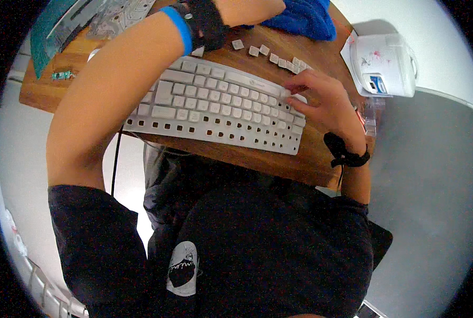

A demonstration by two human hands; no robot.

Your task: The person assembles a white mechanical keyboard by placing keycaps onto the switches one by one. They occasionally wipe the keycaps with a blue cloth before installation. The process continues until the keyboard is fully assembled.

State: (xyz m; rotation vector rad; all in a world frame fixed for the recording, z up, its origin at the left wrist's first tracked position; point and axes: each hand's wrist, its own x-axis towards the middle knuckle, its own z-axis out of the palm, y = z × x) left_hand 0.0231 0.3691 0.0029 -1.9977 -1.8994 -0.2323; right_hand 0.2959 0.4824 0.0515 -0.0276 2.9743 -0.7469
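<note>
A white keyboard point(220, 100) lies along the near edge of the wooden table, turned so its keys face away from me. Keycaps fill its middle, while the row of square holes nearest me and part of the right end are bare. My right hand point(324, 100) is over the keyboard's right end, thumb and fingers apart, with no keycap visible in them. Beside its fingertips, loose white keycaps point(281, 62) trail across the table. My left arm reaches over the keyboard's left part; my left hand point(252, 10) is at the top edge, its fingers out of sight.
A blue cloth point(303, 20) lies at the far side. At the back right stands a white rounded container point(382, 66). Far left are a teal sheet point(56, 40), a clear plastic package point(122, 18) and a small green piece point(62, 76). A black cable point(116, 159) hangs below the table edge.
</note>
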